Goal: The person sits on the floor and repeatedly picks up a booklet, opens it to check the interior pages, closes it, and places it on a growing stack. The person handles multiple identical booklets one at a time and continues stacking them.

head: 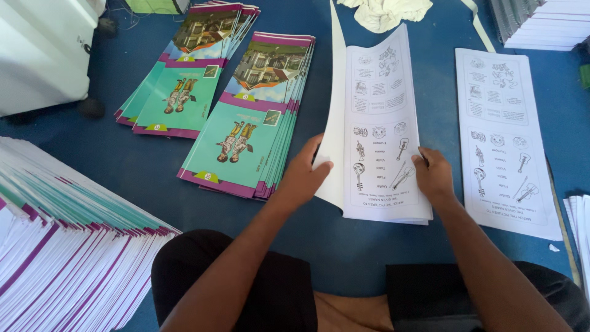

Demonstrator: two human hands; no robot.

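Centre of the frame: a stack of long white paper sheets printed with black line drawings of instruments point(384, 178), flat on the blue floor covering point(141, 160).

Left hand point(302, 175): closed on the lower left edge of the lifted white leaf point(335, 123), thumb over the edge, fingers hidden behind the paper. Holds that leaf raised along the stack's left side, standing nearly upright and curving toward the top of the frame.

Right hand point(434, 175): spread flat, palm down, fingertips pressing the lower right part of the top sheet. Grips nothing; pins the stack in place.

Seemingly mid-fold or mid-turn, with the leaf up but not yet laid over. Calls for corners kept square and for the pinning hand to clear the leaf's landing area.

Right of centre: a second, matching white printed stack point(504, 141), well apart from both hands. Left of centre: a fanned stack of teal and purple glossy booklets point(246, 141), just beside the left wrist; further to the upper left, another such booklet stack point(184, 80). Lower left corner: a large slanted pile of purple-edged white covers point(67, 246). Top centre: a crumpled white cloth point(384, 12). Upper right corner: more stacked white paper point(541, 21).
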